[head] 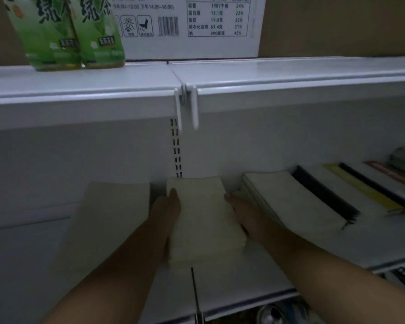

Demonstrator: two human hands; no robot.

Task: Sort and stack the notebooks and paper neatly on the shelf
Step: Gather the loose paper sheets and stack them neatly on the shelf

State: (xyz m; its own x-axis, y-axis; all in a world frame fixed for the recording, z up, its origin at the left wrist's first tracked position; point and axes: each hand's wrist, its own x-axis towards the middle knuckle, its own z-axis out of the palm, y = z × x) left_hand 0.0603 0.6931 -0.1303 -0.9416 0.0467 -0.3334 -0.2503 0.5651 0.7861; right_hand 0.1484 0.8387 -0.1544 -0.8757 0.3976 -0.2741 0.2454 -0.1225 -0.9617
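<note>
Paper stack pressed between both hands on the shelf (pixel 255 272)

The paper stack (pixel 204 218) lies mid-shelf, just left of a row of notebooks (pixel 290 202). The left hand (pixel 166 211) and right hand (pixel 246 216) flank its long sides, with fingers (pixel 173 195) straight and unclenched, flat against the edges.

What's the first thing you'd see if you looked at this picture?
First you'd see the left hand and right hand pressing the sides of a pale paper stack in the middle of the lower shelf. Next, the bright green tea bottles stand out on the upper shelf, top left. Notebooks lie in a row to the right of the stack.
</note>
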